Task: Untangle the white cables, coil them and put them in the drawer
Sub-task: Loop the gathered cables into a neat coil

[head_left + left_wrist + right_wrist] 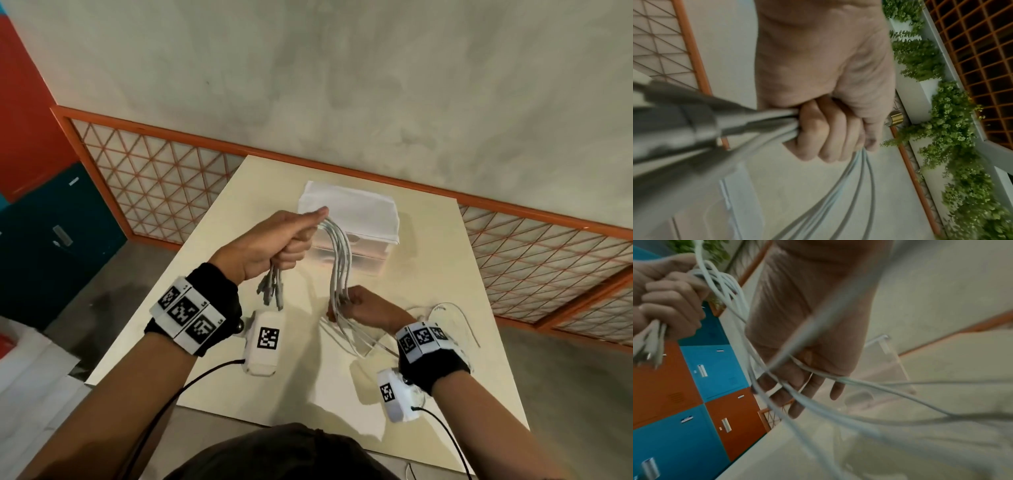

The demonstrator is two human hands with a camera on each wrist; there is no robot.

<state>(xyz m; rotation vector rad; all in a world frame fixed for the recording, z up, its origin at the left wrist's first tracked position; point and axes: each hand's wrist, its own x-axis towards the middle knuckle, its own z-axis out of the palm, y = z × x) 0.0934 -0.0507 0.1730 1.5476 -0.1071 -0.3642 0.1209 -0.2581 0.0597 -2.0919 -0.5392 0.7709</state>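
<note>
Cables (pixel 339 260), white and several together, hang in an arch between the person's 2 hands above the table (pixel 428 274). The left hand (pixel 274 240) is raised and closed in a fist around the bundle near its plug ends (pixel 270 291), which dangle below the fist; holding the ends high seems meant to let the strands hang straight so crossings show. The left wrist view confirms the fingers (pixel 824 134) curled tight round the strands.

Lower and nearer the table, the right hand (pixel 363 308) has its fingers (pixel 797 402) spread and fairly straight, with strands running between and across them. It looks like combing, to separate the cables from each other, not a grip. Past this hand the loose tails (pixel 445 311) trail onto the table.

I cannot give an exact count: roughly 5 or 6 strands show in the arch, and about 5 plug ends below the left fist, but blur and overlap prevent certainty.

1 small drawer unit (pixel 352 222) stands at the far side of the table, behind the cables, with what looks like 2 translucent drawers, both shut. Coiling has not begun, and untangling appears to be the step in hand.
</note>
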